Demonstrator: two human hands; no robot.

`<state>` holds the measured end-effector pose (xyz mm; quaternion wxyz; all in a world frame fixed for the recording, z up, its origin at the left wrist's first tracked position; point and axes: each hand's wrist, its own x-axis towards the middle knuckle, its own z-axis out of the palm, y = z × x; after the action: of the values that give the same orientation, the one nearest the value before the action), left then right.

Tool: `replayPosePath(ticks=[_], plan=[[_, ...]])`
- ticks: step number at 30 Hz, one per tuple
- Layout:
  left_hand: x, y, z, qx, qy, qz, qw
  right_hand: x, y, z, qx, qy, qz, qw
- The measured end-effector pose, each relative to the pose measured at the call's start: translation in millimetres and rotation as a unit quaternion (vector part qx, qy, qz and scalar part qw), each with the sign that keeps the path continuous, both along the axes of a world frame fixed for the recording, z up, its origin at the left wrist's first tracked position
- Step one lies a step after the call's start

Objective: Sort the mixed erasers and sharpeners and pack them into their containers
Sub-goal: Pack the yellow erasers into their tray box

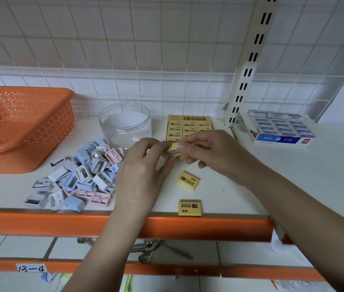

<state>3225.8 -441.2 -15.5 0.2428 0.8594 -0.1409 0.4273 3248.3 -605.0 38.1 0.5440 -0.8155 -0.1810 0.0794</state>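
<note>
Both hands are meeting over the shelf (219,199), pinching one yellow eraser (173,152) between them just in front of the yellow box (189,118). The left hand (143,165) is curling its fingers round the eraser's left end; the right hand (207,152) is gripping the other end with thumb and forefinger, its barcoded face turned to the camera. Both forearms are reaching up and inward from the lower edge, wrists held above the shelf rather than resting on it.

The box is standing open and looks nearly full, though the hands are hiding its front rows, so the free slot cannot be seen. Slipping this eraser in could be going wrong in two ways: a tilted entry could be jamming it against its neighbours, and a push could be sliding the light box back toward the grid wall.

Two loose erasers are lying nearer the person, one (188,180) mid-shelf, one (189,208) right at the orange front lip, where a passing sleeve or wrist could be knocking it to the floor. To the left, the sharpeners (78,175) are lying heaped and unsorted beside a clear jar (124,123), which appears empty. An orange basket (23,123) is sitting far left, a blue-and-white eraser box (280,129) far right.
</note>
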Motion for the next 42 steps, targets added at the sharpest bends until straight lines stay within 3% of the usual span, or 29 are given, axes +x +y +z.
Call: replayPosePath(ticks=[5,11,16,20,26,29,42], plan=[[-0.5,-0.8,-2.5,-0.041,0.019,-0.040,0.998,2.3,-6.1,-5.5,-0.007,-0.024,-0.048,0.999],[4.3,10.3,-2.1,-0.053,0.160,-0.074,0.983,6.4,-27.2,-2.4,-0.023,-0.059,-0.062,0.996],[16.1,7.8,-2.9,0.069,0.340,-0.164,0.923,10.5,-35.8,-4.2,0.014,-0.046,-0.089,0.995],[24.8,-1.8,1.2,0.148,0.415,-0.181,0.879,21.1,-47.9,-6.8,-0.019,-0.059,-0.123,0.990],[29.3,-8.9,1.9,0.210,0.412,-0.182,0.868,47.9,-65.7,-15.2,-0.141,-0.079,-0.165,0.973],[24.7,-7.0,-1.2,0.169,0.398,-0.170,0.885,57.9,-66.7,-25.1,-0.191,-0.082,-0.151,0.967],[11.6,2.5,-4.7,0.052,0.348,-0.153,0.924,69.9,-64.3,-39.6,-0.209,-0.102,-0.154,0.960]])
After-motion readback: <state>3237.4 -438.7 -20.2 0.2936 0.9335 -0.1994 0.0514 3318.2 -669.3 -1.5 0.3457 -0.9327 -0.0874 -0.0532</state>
